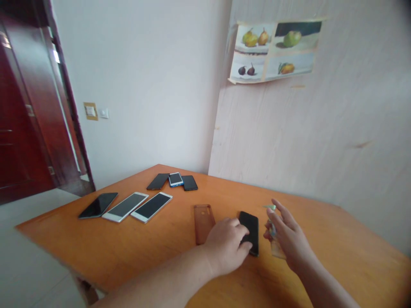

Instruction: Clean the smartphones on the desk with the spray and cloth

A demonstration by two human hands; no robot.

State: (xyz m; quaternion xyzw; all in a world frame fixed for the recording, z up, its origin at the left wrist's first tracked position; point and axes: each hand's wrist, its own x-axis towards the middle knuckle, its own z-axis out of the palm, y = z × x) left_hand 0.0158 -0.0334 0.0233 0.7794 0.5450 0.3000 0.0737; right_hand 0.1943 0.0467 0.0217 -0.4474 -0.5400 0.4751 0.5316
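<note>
A black phone [252, 226] lies face up on the wooden table. Over its left side is my left hand [228, 246], with the thumb and index fingertip on the dark screen and the other fingers curled. Just left of that hand sits a brown phone case [203, 220], its lower right part hidden by the hand. My right hand [289, 237], right of the phone, is wrapped around a small clear spray bottle [278, 249]. The bottle has a pale green nozzle, which points left; its middle is covered by my fingers.
On the wooden table [154, 256], a dark phone [98, 205] and two white phones [126, 207] [152, 207] lie at the left. Farther back are two dark phones [158, 181] [190, 183] and a blue-edged white phone [176, 179]. A wall and a board with fruit pictures [276, 51] stand behind.
</note>
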